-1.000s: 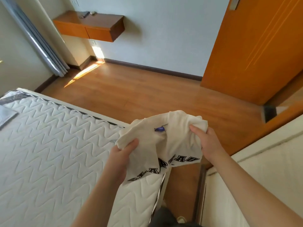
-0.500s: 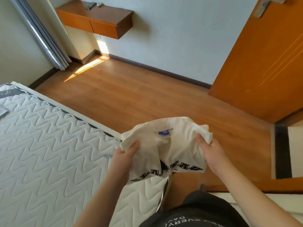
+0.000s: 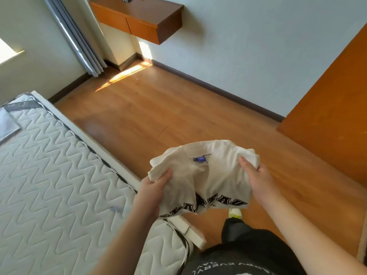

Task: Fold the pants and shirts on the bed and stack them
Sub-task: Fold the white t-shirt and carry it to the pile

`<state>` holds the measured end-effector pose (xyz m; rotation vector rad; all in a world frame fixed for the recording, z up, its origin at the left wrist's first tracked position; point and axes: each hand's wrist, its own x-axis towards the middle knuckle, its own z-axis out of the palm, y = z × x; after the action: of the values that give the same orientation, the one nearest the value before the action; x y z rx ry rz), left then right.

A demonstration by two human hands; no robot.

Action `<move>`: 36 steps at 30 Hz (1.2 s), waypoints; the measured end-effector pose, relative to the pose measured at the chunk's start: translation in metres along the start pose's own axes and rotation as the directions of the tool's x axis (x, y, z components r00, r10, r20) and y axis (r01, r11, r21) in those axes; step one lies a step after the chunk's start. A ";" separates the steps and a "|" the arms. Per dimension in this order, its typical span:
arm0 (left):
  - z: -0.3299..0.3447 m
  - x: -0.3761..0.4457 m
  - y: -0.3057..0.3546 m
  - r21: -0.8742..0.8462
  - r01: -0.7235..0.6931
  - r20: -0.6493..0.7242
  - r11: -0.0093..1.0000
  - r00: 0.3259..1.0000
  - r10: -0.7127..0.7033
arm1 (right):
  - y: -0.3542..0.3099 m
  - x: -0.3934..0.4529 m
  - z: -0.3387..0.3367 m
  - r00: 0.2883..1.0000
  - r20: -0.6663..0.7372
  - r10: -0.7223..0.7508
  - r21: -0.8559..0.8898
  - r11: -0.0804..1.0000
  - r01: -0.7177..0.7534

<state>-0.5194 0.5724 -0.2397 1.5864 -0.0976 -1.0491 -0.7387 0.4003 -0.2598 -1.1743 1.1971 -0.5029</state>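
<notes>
Head view, near to far. Nearest: dark top with pale lettering (image 3: 234,264) on the person, low in frame. Left hand (image 3: 153,192) pinches one bunched edge of the shirt (image 3: 200,173), thumb on top. Right hand (image 3: 258,175) holds the opposite edge, thumb over the cloth, fingers hidden behind it. Both grips closed on fabric.

Shirt: cream, black lettering along the lower hem, blue label (image 3: 200,159) near the neck. Held in the air, crumpled, above the bed's corner and the floor (image 3: 178,108); not lying on the bed (image 3: 49,185). A folded grey piece (image 3: 8,124) lies at the bed's far left edge; cannot tell what garment it is.

Farther: wall shelf (image 3: 139,18), curtain (image 3: 75,36), door (image 3: 337,96).

Step in hand, as judged: opening out one shirt before folding. No fold made yet; task looks early.

Next move calls for: find the shoulders or hem corners, pull them apart, lay the shirt flat on the bed to the left, smooth it, then fold.
</notes>
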 end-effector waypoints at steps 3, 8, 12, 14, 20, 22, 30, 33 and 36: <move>0.048 0.017 0.017 -0.047 0.024 -0.057 0.999 0.998 -0.026 | -0.026 0.047 -0.026 0.997 0.076 0.003 0.008 1.000 -0.004; 0.105 0.040 0.043 -0.125 0.018 -0.144 0.992 0.989 -0.036 | -0.070 0.117 -0.054 0.984 0.178 -0.010 -0.077 0.997 0.024; 0.125 0.059 0.063 -0.177 0.004 -0.192 0.984 0.981 -0.038 | -0.089 0.157 -0.057 0.975 0.223 0.005 -0.072 0.997 0.012; 0.128 0.067 0.069 -0.189 -0.006 -0.212 0.982 0.977 -0.035 | -0.097 0.170 -0.052 0.968 0.250 0.008 -0.080 0.997 0.012; 0.104 0.092 0.081 -0.213 -0.031 -0.276 0.977 0.961 -0.030 | -0.118 0.201 -0.008 0.938 0.347 -0.016 -0.137 0.988 0.068; 0.091 0.101 0.084 -0.247 -0.040 -0.307 0.968 0.951 -0.039 | -0.125 0.211 0.012 0.920 0.392 -0.018 -0.161 0.983 0.088; 0.012 0.163 0.118 -0.357 -0.066 -0.362 0.932 0.929 -0.073 | -0.159 0.264 0.132 0.855 0.518 0.002 -0.214 0.968 0.127; -0.020 0.187 0.139 -0.367 -0.075 -0.371 0.927 0.926 -0.071 | -0.177 0.280 0.185 0.836 0.549 0.001 -0.222 0.964 0.144; -0.050 0.211 0.167 -0.364 -0.091 -0.375 0.927 0.925 -0.056 | -0.194 0.291 0.230 0.823 0.568 -0.001 -0.216 0.965 0.150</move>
<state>-0.2840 0.4340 -0.2245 1.4003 0.3368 -0.6768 -0.3790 0.1870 -0.2351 -1.4654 0.7056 -0.0354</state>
